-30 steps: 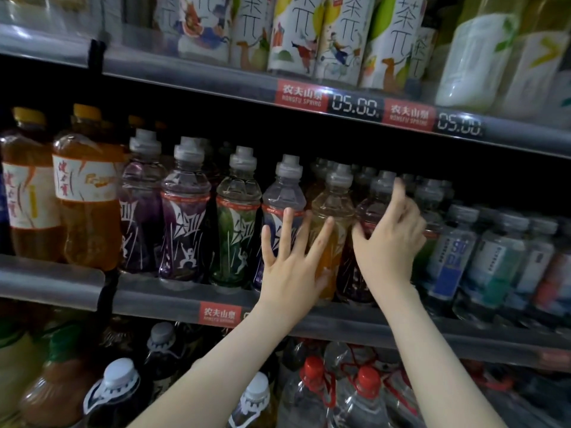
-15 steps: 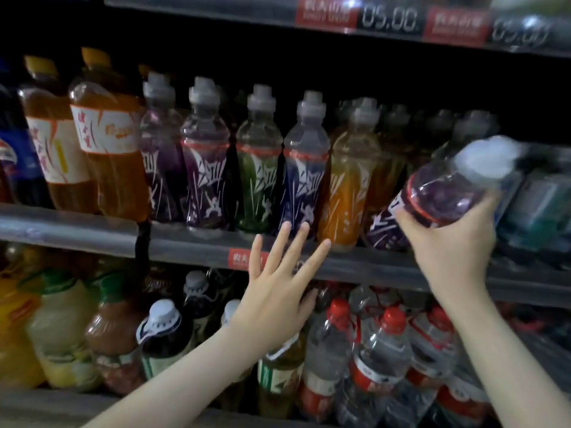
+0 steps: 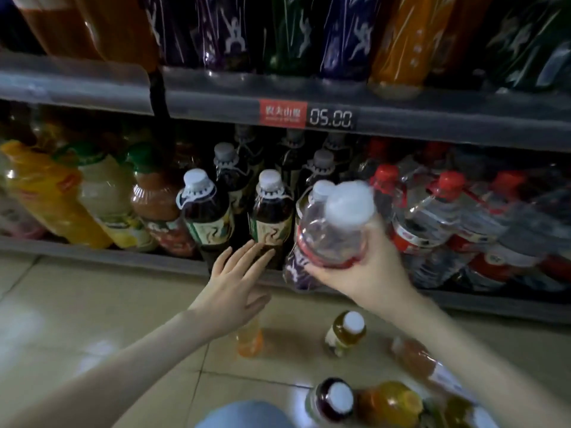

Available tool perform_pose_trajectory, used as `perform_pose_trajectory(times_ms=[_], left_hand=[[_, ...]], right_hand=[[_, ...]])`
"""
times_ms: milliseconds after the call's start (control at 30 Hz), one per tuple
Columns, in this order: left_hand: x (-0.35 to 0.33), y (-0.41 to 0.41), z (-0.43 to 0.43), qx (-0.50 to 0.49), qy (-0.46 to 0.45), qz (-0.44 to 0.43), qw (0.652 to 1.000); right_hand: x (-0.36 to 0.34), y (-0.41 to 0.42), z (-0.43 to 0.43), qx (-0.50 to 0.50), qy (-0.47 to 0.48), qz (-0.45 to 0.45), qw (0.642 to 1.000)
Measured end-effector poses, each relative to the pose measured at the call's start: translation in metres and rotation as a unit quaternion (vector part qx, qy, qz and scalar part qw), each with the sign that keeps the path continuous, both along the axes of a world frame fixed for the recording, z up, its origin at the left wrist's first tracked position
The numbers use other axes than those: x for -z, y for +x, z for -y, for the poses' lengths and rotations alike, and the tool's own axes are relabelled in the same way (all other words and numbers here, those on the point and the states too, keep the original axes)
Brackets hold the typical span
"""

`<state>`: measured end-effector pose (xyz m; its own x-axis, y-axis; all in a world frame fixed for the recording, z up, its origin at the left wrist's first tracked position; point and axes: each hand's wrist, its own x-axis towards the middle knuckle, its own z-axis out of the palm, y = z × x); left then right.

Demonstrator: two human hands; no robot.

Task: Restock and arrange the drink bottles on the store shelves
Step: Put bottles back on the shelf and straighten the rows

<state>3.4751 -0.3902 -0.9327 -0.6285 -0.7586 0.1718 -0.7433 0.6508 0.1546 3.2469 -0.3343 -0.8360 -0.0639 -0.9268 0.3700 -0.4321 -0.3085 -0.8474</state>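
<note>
1. Below the price tag (image 3: 307, 116), we see our right hand (image 3: 367, 276) gripping the purple bottle (image 3: 333, 230) by its body, cap tilted toward us.
2. Below-left of the tag, our left hand (image 3: 231, 291) is spread flat, holding nothing, fingertips near a dark bottle (image 3: 271, 217).
3. Farther below the tag, loose bottles (image 3: 344, 333) stand on the floor (image 3: 92, 304).

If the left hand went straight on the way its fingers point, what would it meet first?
Likely the dark bottle on the bottom shelf, just beyond the left hand; depth is unclear.
</note>
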Motion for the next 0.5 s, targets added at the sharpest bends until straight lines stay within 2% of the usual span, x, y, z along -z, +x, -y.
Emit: perform_pose_trajectory(times_ms=[67,100,200,267,367,500], left_hand=[[0.011,0.008,-0.003,-0.02,0.053,0.035,0.998],[0.017,0.012,-0.005,-0.034,0.092,0.06,0.993],[0.036,0.017,-0.01,-0.079,0.205,0.13,0.967],[0.048,0.019,-0.012,-0.109,0.273,0.146,0.945],[0.055,0.018,-0.011,-0.114,0.295,0.164,0.935],[0.051,0.019,-0.012,-0.108,0.285,0.129,0.944]], right_hand=[[0.037,0.02,0.001,-0.07,0.089,-0.012,0.994],[0.051,0.023,0.002,-0.082,0.109,0.014,0.991],[0.094,0.022,0.013,-0.07,0.158,-0.007,0.985],[0.118,0.031,0.018,-0.085,0.208,-0.023,0.974],[0.157,0.033,0.024,-0.113,0.251,-0.067,0.959],[0.202,0.03,0.026,-0.157,0.298,-0.137,0.932]])
